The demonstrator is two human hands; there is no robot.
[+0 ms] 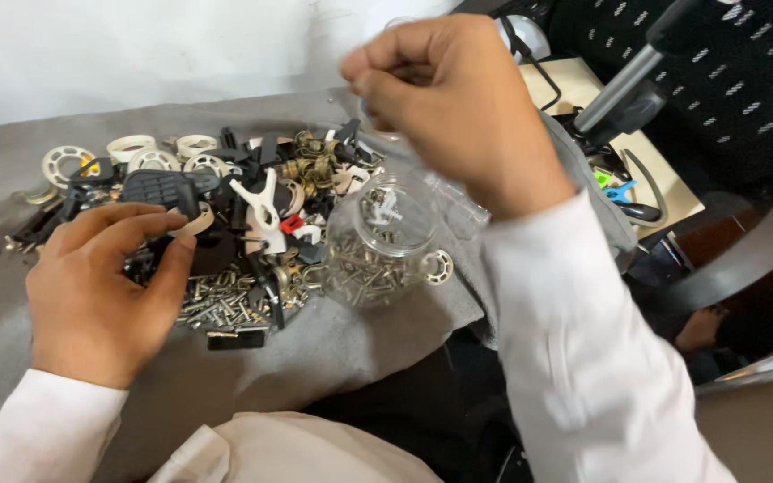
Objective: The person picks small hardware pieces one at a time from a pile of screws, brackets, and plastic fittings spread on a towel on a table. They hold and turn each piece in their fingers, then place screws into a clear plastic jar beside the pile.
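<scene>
Two hands (100, 286) over edge-crowding hardware pile (243, 215)

Both arms wear long white sleeves reaching the wrists, the left hand (91, 286) and right hand (449, 98) are bare, without rings or gloves, and light-coloured clothing covers the lap.

black mesh chair (726, 80) at right, blue clip (620, 190) on tan board (664, 179).

I sit before a white wall (136, 54); a grey cloth (225, 376) covers my table, a black office chair (726, 80) stands right.
</scene>
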